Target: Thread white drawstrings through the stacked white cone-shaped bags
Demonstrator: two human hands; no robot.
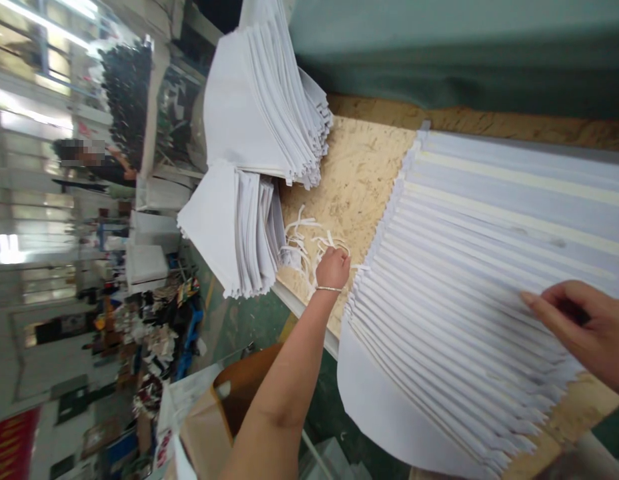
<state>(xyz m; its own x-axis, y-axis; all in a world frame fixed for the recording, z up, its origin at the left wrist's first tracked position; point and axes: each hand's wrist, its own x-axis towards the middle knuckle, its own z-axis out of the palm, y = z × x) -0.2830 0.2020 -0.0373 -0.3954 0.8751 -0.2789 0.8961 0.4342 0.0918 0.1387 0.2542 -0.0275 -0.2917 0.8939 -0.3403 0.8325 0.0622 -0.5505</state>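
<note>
The view lies tipped on its side, with a cluttered workshop [64,300] off to the left and a chipboard table [354,177] across the middle.

The left hand [333,268] is curled shut around thin white paper strips [304,247], which trail in a loose tangle on the board. A thin metal bangle [329,289] circles its wrist. The fingers of the right hand [582,327] are loosely parted, not gripping, and the longest fingertip [527,299] rests on a broad fanned stack of white folded paper [454,267]. Each sheet in that stack overlaps the next in a neat stepped row, and pale cream bands [514,190] cross the upper sheets. The stack lies on the table just beside the left hand.

Past the strips, two more white paper stacks [257,100] [232,233] sit near the table's far end, their edges slightly ragged. A green cloth [439,53] lines the far side of the table. Below the left forearm stands an open cardboard box [229,407]. Further off, a person [102,163] stands among shelves and piled goods.
</note>
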